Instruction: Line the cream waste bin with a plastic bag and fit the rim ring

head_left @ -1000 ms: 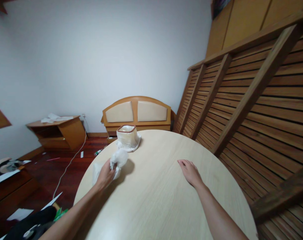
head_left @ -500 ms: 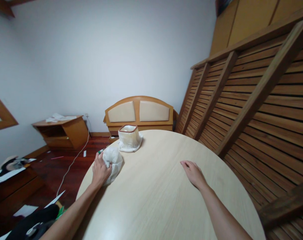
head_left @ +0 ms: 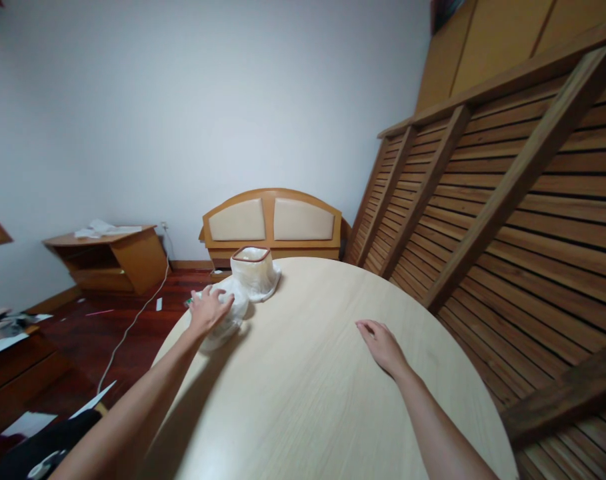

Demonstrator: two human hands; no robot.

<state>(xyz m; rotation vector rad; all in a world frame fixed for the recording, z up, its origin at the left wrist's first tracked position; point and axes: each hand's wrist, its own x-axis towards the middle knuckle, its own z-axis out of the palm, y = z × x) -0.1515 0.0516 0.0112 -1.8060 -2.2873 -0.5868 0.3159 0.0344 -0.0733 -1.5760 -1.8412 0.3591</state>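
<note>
My left hand [head_left: 210,310] is over a crumpled white plastic bag [head_left: 235,303] at the left edge of the round pale table [head_left: 303,373]. Its fingers are spread and nothing shows gripped between them. Behind the bag stands a squarish container [head_left: 253,270] with a brown rim, lined with a white bag that spreads round its base. A small green and white item [head_left: 189,302] peeks out beside my left fingers. On the right side of the table rests my right hand [head_left: 383,347], fingers curled together; whether anything is inside them is hidden.
A wooden slatted frame [head_left: 483,220] leans along the right side. Beyond the table is a headboard [head_left: 270,220] with cream panels. A low wooden cabinet [head_left: 137,260] stands at the back left, and a white cable [head_left: 133,325] crosses the dark red floor.
My left hand has risen from the white bag and its fingers have spread. The bag's shape has shifted. My right hand keeps its pose while the view has turned slightly.
</note>
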